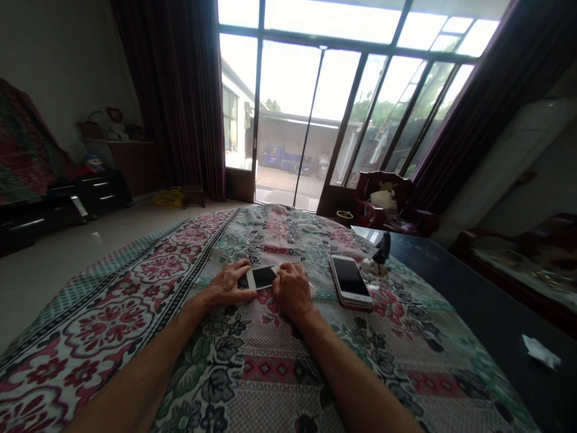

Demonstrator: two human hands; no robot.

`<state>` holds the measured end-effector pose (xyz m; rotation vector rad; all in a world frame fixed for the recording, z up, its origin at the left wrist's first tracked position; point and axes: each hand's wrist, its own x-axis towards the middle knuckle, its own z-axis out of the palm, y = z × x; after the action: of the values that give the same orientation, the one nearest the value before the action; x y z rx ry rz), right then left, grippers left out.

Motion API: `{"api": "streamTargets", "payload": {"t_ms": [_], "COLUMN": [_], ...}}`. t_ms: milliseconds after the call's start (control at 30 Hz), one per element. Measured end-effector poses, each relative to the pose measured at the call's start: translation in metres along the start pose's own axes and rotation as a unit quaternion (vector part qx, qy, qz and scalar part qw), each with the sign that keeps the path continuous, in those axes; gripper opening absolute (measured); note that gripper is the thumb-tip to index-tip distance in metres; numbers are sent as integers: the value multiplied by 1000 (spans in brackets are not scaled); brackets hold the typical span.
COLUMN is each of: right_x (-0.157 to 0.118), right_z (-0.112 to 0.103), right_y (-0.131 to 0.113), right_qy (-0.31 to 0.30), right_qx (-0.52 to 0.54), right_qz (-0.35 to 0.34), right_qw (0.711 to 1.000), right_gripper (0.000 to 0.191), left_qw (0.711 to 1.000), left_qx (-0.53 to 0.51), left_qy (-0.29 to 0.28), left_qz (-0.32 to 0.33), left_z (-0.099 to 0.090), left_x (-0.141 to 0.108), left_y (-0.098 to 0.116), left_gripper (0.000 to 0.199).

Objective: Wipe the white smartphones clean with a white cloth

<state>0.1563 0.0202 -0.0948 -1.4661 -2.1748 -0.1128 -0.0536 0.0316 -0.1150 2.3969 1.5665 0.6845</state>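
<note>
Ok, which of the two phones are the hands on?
The smaller white phone, held at its ends by the left hand and right hand. The larger phone lies to their right, untouched.

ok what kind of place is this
Probably the sitting room of a home: a red wooden armchair, long dark curtains, and glass doors opening onto a yard.

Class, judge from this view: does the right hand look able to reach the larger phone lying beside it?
Probably yes: the right hand sits close to the larger phone, with only floral bedspread between them and nothing in the way.
</note>
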Motion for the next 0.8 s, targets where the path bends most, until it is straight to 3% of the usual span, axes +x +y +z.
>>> {"api": "streamTargets", "payload": {"t_ms": [267,633,800], "right_x": [-10,6,7], "right_z": [3,-4,3], "right_y": [-29,10,-1], "right_qy": [-44,-13,-13], "right_qx": [88,19,63], "right_qz": [-148,33,4], "right_qw": [984,999,998], "right_gripper": [22,29,39], "left_qw": [1000,1000,1000], "left_qx": [-17,-6,-21], "left_qy": [-2,5,10], "left_qz": [10,0,-14], "left_z": [2,-2,-5], "left_x": [1,-1,-2], "left_y": [-4,1,7], "left_gripper": [57,61,63]}}
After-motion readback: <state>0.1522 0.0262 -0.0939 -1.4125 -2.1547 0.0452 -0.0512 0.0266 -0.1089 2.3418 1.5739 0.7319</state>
